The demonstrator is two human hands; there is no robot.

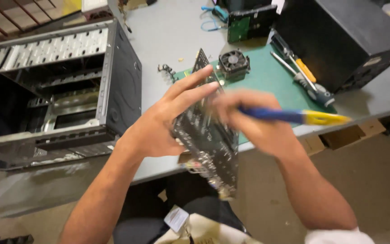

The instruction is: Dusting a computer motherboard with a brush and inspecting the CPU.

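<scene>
Fingers of left hand [168, 122] grasp circuit board [208, 140]; right hand [253, 122] grips blue-yellow screwdriver [294, 116].

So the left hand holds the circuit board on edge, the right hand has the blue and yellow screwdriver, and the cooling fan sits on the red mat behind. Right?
Not quite: the mat under the cooling fan is green, not red, as the head view shows. The rest stands: the left hand holds the circuit board on edge, and the right hand has the blue and yellow screwdriver.
</scene>
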